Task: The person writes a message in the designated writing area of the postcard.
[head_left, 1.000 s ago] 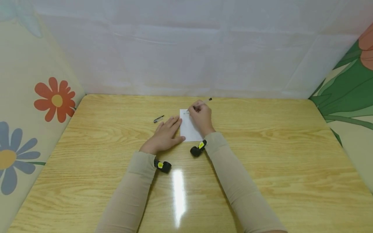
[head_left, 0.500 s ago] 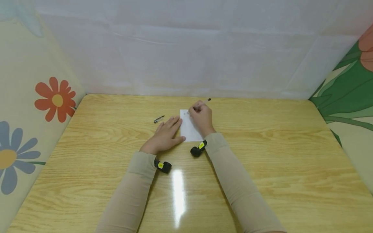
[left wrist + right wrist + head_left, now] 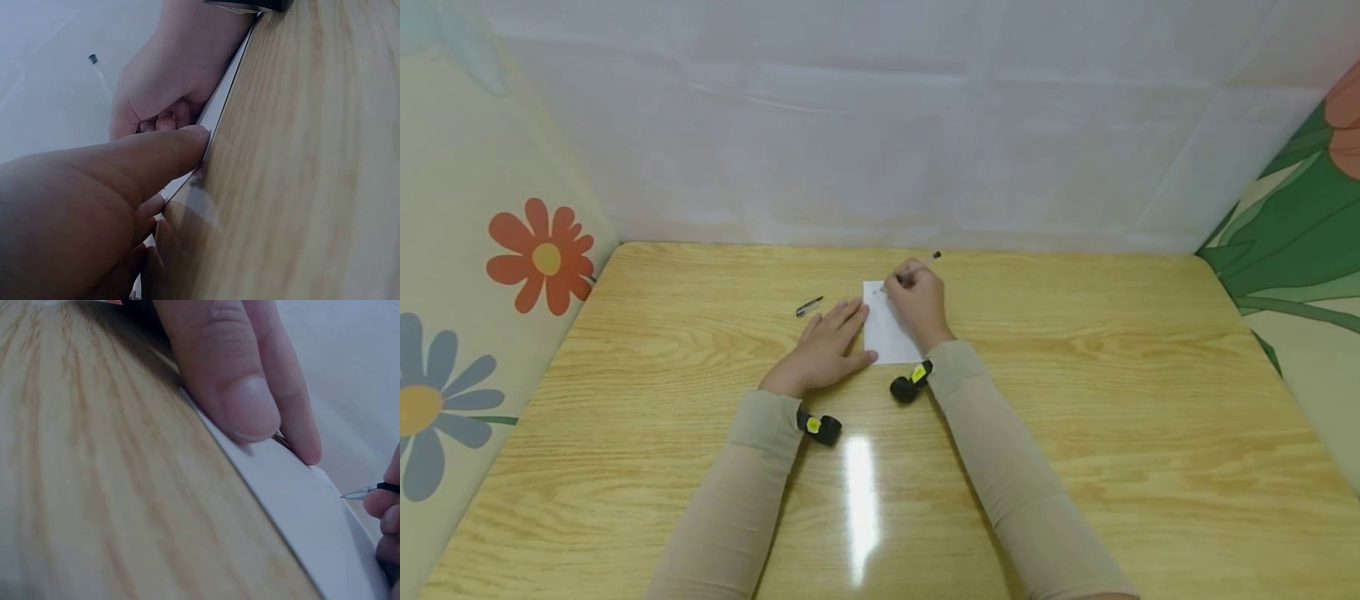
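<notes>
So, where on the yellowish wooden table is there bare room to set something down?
The table is bare between the right beige sleeve and green-leaf wall, and between the left beige sleeve and flowered wall. Around the white rectangular paper it is crowded: left hand, right hand holding a slim clear pen, and a small dark pen cap.

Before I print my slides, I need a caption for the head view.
Left hand on the edge of the white paper, right hand holding a pen over it.
</notes>
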{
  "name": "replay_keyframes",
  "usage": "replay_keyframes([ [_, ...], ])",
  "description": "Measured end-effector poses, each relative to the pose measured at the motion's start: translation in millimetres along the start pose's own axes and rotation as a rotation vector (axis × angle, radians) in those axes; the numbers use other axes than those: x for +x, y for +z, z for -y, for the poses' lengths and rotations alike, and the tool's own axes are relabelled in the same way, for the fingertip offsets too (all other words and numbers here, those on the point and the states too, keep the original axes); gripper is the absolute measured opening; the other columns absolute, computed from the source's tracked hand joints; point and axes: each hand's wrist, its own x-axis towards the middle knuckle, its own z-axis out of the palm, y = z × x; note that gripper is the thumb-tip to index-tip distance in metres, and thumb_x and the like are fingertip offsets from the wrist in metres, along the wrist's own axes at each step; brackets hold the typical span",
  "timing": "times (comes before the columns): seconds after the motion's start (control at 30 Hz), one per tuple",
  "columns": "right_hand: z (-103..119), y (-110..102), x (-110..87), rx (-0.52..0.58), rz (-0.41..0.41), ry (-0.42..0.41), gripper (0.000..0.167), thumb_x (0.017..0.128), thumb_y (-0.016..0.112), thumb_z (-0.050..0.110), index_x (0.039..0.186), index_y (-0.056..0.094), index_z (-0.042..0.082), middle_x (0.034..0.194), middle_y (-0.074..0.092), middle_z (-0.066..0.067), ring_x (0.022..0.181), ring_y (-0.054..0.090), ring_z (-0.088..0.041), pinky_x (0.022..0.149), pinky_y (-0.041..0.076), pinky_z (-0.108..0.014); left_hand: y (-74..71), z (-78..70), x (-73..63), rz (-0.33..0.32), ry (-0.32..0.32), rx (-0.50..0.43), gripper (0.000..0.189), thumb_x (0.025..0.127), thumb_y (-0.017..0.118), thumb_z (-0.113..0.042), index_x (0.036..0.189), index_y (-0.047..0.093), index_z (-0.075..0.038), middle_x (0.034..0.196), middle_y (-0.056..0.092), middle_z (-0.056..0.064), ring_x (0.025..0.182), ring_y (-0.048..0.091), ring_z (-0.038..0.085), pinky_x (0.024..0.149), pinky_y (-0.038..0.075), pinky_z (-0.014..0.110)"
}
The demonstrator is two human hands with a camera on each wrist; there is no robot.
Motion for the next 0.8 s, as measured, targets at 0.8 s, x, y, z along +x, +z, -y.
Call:
replay_keyframes([
  [0.8,-1.5,0.5,0.6,0.003,-0.016,0.005,0.012,0.091,0.062,0.006,0.083,0.069,0.002,0.08,0.064,-0.006,0.07,0.057,-0.014,0.063,0.047,-0.022,0.7,0.7,1.1,-0.006,-0.005,0.004,0.08,0.104,0.056,-0.04,0.162,0.016,-0.003,0.17,0.006,0.014,0.156,0.0,0.033,0.123,-0.005,0.055],
])
